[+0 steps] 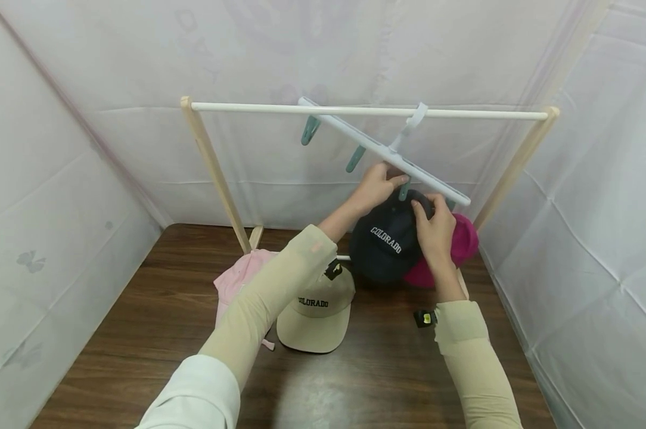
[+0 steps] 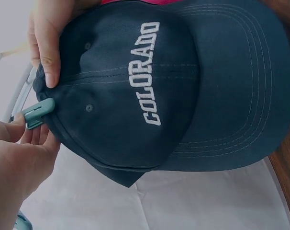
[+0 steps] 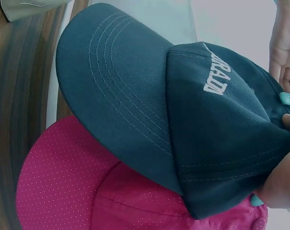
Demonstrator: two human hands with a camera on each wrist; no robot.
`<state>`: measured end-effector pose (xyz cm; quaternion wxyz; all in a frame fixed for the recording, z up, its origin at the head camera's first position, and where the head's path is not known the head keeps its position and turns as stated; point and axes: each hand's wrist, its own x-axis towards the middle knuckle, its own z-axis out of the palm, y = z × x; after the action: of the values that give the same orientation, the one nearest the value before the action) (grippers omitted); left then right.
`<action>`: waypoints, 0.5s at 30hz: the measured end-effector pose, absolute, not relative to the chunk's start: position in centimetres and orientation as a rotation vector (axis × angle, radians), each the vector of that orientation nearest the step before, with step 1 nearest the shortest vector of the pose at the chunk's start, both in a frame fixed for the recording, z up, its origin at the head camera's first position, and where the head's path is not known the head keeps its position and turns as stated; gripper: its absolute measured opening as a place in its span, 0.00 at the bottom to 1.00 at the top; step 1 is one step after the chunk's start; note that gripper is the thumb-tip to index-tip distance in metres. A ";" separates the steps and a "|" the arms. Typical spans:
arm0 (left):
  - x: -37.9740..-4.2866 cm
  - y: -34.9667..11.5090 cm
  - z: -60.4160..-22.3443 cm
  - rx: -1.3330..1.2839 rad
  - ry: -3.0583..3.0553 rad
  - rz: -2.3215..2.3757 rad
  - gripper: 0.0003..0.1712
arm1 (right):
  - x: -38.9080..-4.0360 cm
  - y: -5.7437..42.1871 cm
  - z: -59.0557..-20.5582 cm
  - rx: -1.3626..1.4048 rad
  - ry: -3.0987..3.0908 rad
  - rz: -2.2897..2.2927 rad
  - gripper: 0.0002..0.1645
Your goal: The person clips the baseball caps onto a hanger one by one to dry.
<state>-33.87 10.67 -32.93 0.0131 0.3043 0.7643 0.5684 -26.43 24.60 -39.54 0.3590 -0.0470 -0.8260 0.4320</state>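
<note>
A dark navy cap (image 1: 382,238) lettered COLORADO hangs brim down below a white clip hanger (image 1: 363,140). My left hand (image 1: 373,190) pinches a teal clip (image 2: 39,112) at the cap's upper edge. That clip's tip overlaps the fabric in the left wrist view. My right hand (image 1: 435,229) grips the cap's upper edge beside the clip, thumb on the crown. Behind the navy cap is a magenta cap (image 3: 63,177) with small white dots, partly hidden, below the hanger's right end.
The hanger hooks over the white rod (image 1: 237,108) of a wooden-legged rack. Two more teal clips (image 1: 310,130) hang toward its left end. A beige cap (image 1: 314,328) and a light pink hat (image 1: 239,277) lie on the dark wood table (image 1: 162,304). White sheeting surrounds it.
</note>
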 end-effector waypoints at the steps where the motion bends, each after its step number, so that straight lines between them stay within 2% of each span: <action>1: -33.9 10.7 -33.0 0.953 2.376 1.769 0.18 | -26.4 24.6 -39.5 -0.123 -2.128 1.118 0.17; 15: -34.0 10.6 -33.9 0.964 2.395 1.800 0.17 | -25.9 24.6 -39.4 -0.095 -2.161 1.135 0.18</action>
<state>-34.05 10.65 -33.86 -0.0030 0.3061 0.7610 0.5720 -25.94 24.62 -39.44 0.3421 -0.0366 -0.8313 0.4366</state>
